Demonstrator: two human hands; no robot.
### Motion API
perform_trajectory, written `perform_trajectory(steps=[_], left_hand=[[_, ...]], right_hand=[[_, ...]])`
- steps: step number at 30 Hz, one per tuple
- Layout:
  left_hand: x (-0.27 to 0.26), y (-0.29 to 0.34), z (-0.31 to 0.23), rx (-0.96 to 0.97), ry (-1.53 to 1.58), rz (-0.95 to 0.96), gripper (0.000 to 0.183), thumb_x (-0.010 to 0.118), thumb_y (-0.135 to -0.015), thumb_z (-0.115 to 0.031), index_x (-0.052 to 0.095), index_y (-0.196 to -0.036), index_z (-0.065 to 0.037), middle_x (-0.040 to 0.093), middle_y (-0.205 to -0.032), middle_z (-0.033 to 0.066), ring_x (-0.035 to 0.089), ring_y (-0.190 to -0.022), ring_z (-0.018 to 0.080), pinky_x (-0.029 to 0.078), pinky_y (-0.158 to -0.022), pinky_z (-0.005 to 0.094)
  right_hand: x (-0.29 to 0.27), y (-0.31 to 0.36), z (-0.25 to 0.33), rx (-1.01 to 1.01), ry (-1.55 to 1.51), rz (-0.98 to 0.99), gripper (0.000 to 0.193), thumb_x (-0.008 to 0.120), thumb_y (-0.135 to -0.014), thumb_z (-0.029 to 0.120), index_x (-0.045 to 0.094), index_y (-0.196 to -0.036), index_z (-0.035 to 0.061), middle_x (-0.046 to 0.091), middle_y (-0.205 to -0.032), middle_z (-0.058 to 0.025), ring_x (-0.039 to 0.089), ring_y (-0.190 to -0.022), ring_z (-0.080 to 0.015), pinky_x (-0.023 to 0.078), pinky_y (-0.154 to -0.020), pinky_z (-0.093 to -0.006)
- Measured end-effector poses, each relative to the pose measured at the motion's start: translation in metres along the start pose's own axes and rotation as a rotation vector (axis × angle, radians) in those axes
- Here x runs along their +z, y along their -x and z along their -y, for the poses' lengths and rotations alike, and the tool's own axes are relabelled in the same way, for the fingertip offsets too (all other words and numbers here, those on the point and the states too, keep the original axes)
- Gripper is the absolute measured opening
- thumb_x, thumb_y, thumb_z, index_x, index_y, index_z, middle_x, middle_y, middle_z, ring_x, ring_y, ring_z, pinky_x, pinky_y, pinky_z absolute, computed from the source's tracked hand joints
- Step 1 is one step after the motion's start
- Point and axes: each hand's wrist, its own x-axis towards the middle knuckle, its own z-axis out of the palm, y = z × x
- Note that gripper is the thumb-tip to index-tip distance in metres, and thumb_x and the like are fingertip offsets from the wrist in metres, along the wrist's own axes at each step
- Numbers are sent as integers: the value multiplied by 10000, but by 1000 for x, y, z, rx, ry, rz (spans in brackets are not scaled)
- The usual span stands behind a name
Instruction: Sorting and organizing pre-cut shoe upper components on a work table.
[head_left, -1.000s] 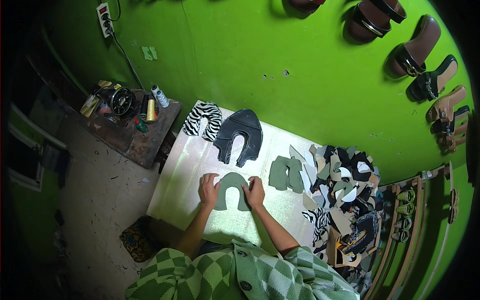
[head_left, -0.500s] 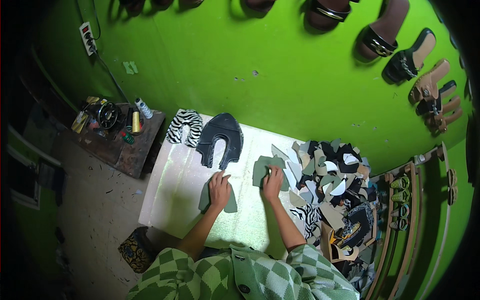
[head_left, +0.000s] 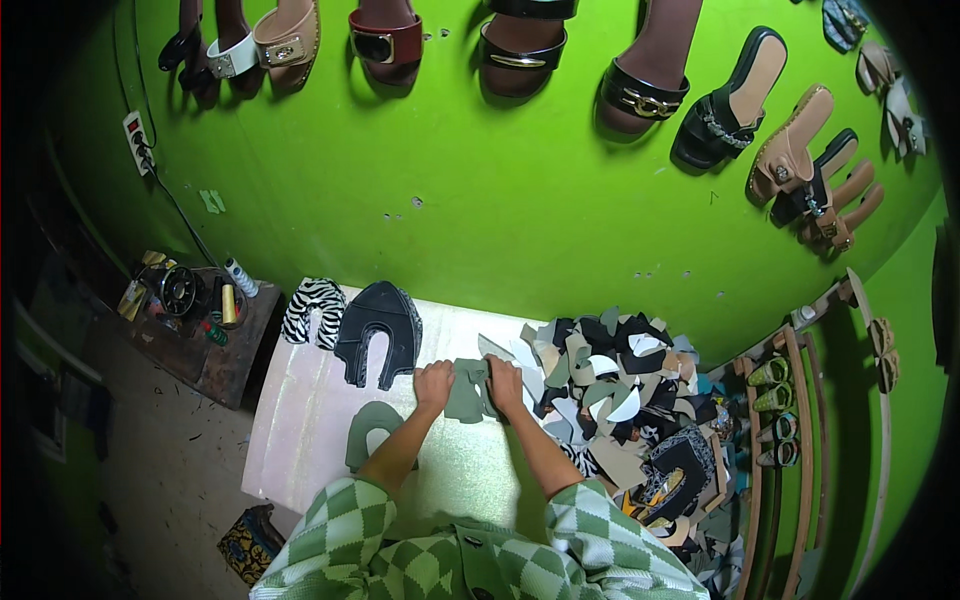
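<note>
A grey-green piece of sheet material is stretched between my two hands over the table. My left hand grips its left edge with curled fingers. At its right edge, my right hand is closed on it too. Under and beside my left forearm lies another grey-green piece, U-shaped, flat on the table. Beyond my hands rests a thick stack of black U-shaped pieces. Zebra-striped U-shaped pieces lie to its left, close beside it.
The pale table stands against a green wall. A heap of offcuts covers its right side. At left, a wooden sewing table bears a machine and a thread cone. Sandals hang on the wall; a wooden rack stands right.
My left hand has left the green piece at left and moved right to grip the other one with my right hand. That piece is now raised between both hands. The view has tilted up.
</note>
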Motion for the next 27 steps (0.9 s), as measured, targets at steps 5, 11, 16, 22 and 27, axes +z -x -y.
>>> perform_trajectory(steps=[5, 11, 16, 22, 27], left_hand=[[-44, 18, -22, 77, 462, -223, 96, 628, -774, -97, 591, -843, -42, 590, -788, 106, 585, -757, 259, 436, -678, 344], [-76, 92, -22, 137, 614, -60, 86, 629, -798, -71, 587, -851, -17, 583, -805, 94, 584, -675, 213, 457, -617, 300], [-71, 134, -31, -11, 697, 308, 95, 647, -790, -75, 599, -856, -27, 601, -794, 76, 574, -600, 164, 456, -572, 282], [-14, 165, -28, 39, 464, 382, 128, 671, -762, -133, 606, -854, -70, 612, -815, 63, 612, -659, 206, 476, -601, 320], [-16, 162, -39, 81, 356, 114, 226, 682, -704, -92, 568, -899, -107, 591, -834, 57, 601, -784, 254, 471, -639, 366]], right_hand=[[-36, 21, 5, -147, -374, -192, 272, 580, -779, 23, 543, -1048, 43, 563, -848, -124, 559, -781, -301, 418, -682, -374], [-79, 96, 2, -1, -657, -25, 110, 599, -805, 40, 598, -907, -1, 533, -801, -90, 511, -667, -181, 404, -598, -273], [-66, 164, -31, 293, -806, 341, 159, 664, -777, 74, 613, -907, -1, 501, -655, -44, 421, -546, -100, 352, -505, -253], [-39, 197, -48, 215, -488, 248, 213, 664, -742, 147, 622, -919, 37, 642, -748, -117, 602, -616, -237, 467, -581, -329], [-57, 165, -64, 210, -289, -196, 181, 543, -758, 73, 599, -924, 27, 584, -768, -163, 581, -666, -306, 452, -601, -363]])
